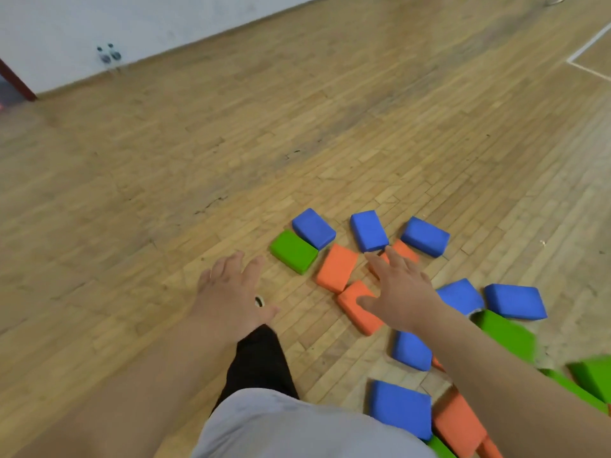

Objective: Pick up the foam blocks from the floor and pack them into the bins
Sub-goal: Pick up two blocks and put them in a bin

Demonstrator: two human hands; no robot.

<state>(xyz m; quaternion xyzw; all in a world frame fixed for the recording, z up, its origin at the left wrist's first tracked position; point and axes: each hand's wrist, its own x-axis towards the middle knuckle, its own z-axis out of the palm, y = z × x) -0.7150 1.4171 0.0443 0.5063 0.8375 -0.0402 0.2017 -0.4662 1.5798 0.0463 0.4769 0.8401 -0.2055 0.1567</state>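
Note:
Several foam blocks in blue, orange and green lie scattered on the wooden floor (297, 127). My right hand (401, 292) hovers open over two orange blocks, one (358, 309) under its thumb and one (405, 251) at its fingertips, just short of a blue block (368, 230). My left hand (231, 287) is open, palm down above bare floor, left of a green block (293, 251). Another orange block (337, 267) lies between the hands. No bin is in view.
More blue, orange and green blocks are piled at the lower right (463, 421). My leg in black trousers (258, 361) stands between my arms. Two water bottles (109, 56) stand by the white wall at the far left. A white court line (585, 44) runs at the upper right.

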